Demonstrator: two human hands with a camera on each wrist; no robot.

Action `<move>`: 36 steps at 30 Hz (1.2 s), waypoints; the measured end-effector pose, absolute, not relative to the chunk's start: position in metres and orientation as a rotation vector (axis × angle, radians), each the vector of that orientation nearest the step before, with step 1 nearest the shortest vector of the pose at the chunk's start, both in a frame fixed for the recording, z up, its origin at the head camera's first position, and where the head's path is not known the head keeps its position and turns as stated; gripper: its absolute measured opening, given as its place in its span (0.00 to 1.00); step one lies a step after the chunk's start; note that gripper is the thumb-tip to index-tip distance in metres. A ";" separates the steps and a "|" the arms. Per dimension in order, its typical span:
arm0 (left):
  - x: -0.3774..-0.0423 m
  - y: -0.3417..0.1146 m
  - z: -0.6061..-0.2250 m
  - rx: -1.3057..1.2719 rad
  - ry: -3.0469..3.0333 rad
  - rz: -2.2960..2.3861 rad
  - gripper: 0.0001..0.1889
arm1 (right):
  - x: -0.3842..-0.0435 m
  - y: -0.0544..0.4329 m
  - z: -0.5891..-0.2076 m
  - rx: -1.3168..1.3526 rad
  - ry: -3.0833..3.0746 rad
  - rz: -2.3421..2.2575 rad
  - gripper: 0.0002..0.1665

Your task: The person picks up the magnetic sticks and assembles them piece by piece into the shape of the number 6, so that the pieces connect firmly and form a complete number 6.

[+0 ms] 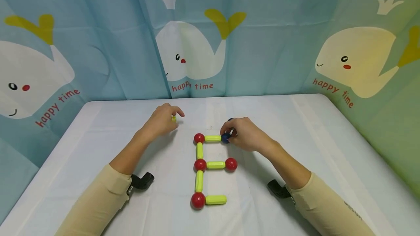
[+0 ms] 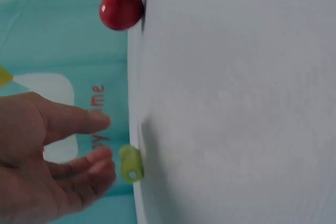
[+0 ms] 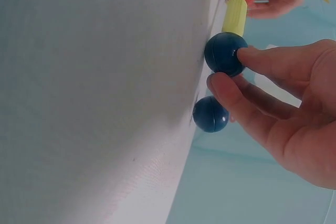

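Thumb and fingers of my right hand pinch a dark blue ball, which touches the end of a yellow-green rod. A second blue ball lies just beyond that hand, mostly hidden by it in the head view. At left, my left hand hovers with thumb and fingers apart, holding nothing. Close to its fingertips lies a loose yellow-green rod. Between the arms, rods and red balls form a figure: a top ball, a middle ball and a larger bottom ball.
From the middle ball a rod runs to another red ball. The bottom rod has a bare right end. A white cloth covers the table; a whale-print curtain stands behind. Black wrist mounts project near both sleeves.
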State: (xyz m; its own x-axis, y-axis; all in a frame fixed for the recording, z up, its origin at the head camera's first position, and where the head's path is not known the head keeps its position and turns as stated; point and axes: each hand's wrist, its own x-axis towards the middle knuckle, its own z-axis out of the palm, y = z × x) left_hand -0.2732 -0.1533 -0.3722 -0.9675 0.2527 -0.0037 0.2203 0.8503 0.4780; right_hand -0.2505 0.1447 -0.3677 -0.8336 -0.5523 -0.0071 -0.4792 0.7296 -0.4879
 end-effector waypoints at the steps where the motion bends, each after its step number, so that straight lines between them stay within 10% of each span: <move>1: -0.274 -0.155 -0.374 0.361 2.965 0.729 0.21 | -0.250 0.145 -0.368 -0.830 2.778 -0.723 0.20; 36: -0.260 -0.153 -0.369 0.255 2.855 0.835 0.23 | -0.250 0.145 -0.369 -0.842 2.781 -0.721 0.18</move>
State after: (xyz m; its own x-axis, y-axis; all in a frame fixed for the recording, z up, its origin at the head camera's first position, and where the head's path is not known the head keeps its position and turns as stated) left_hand -0.2598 -0.1525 -0.3690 -0.9733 0.2060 -0.1014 0.1189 0.8299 0.5452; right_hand -0.2501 0.1449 -0.3691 -0.8316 -0.5553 -0.0018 -0.4846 0.7272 -0.4861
